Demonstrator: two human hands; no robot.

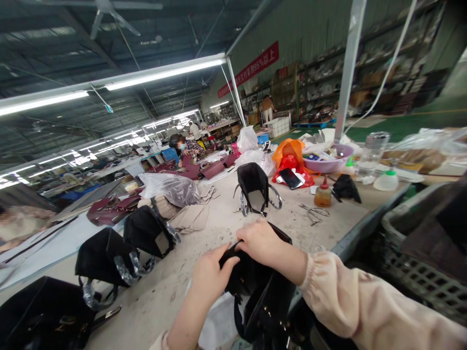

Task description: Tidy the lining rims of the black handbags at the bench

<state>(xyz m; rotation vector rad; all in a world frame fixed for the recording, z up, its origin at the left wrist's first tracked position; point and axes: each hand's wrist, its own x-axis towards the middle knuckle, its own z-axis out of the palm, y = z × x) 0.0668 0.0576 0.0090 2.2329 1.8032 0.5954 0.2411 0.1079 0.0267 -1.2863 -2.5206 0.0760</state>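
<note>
A black handbag [251, 311] with small gold-coloured metal fittings is tilted at the near edge of the worktable [204, 243]. My left hand [213, 270] pinches its upper edge between thumb and fingers. Close beside it, my right hand [259, 240] is closed over the same edge, fingers bent around the black material. The bag's lower part runs out of view at the bottom. Beyond my hands stands another black bag [252, 180], its handles wrapped in clear film. To the left lie more black bags [104, 255], also with film-wrapped handles.
Scissors [315, 212], a glue bottle [323, 196] and a phone [291, 178] lie to the right, near a purple basin [328, 163]. A plastic crate [426, 272] stands right of the table. Beige panels [191, 217] lie mid-table. A masked co-worker [188, 148] works farther back.
</note>
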